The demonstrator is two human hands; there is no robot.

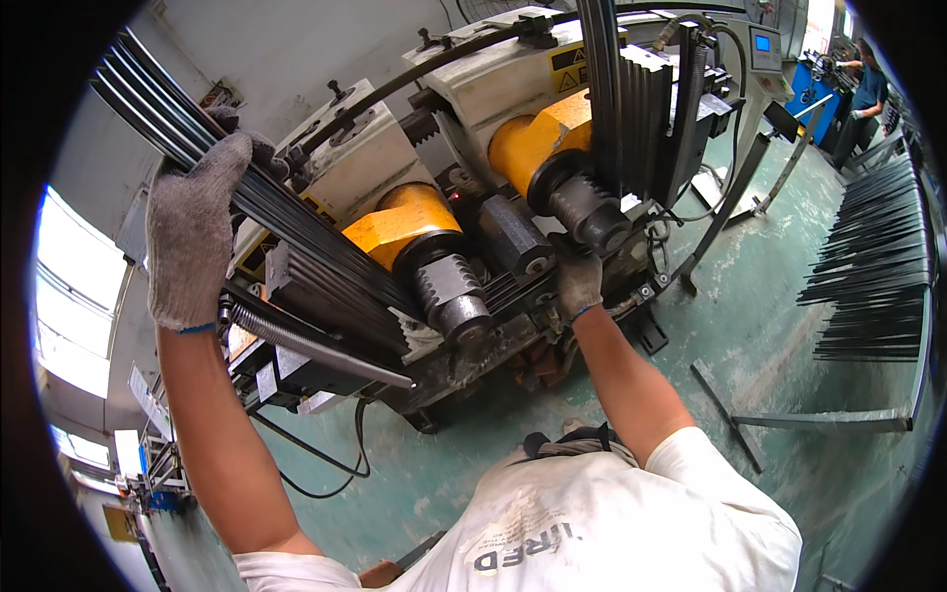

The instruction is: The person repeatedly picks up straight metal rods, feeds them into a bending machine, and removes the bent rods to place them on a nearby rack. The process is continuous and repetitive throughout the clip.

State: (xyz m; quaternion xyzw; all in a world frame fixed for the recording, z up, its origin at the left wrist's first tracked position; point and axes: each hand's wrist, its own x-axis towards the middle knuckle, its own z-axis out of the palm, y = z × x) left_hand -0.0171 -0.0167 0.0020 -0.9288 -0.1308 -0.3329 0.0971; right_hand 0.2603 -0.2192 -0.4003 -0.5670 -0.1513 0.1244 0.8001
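My left hand (pixel 200 222), in a grey knitted work glove, is closed around a bundle of long dark metal rods (pixel 274 207) at the left. The bundle slants down towards the left threaded spindle (pixel 447 285) of the machine, below a yellow housing (pixel 407 218). My right hand (pixel 579 275), gloved too, is at the machine's front edge, just below the right threaded spindle (pixel 584 207) and beside a dark hexagonal block (pixel 514 235). Its fingers are dark and partly hidden, so its hold cannot be told. More upright dark rods (pixel 603 96) stand at the right spindle.
Coiled springs (pixel 296 337), hoses and a black cable loop (pixel 362 444) hang about the machine. A control panel (pixel 766 55) stands back right. Many thin dark rods (pixel 873 259) lie on a metal rack at the right. Another person (pixel 867 92) stands at a blue machine beyond.
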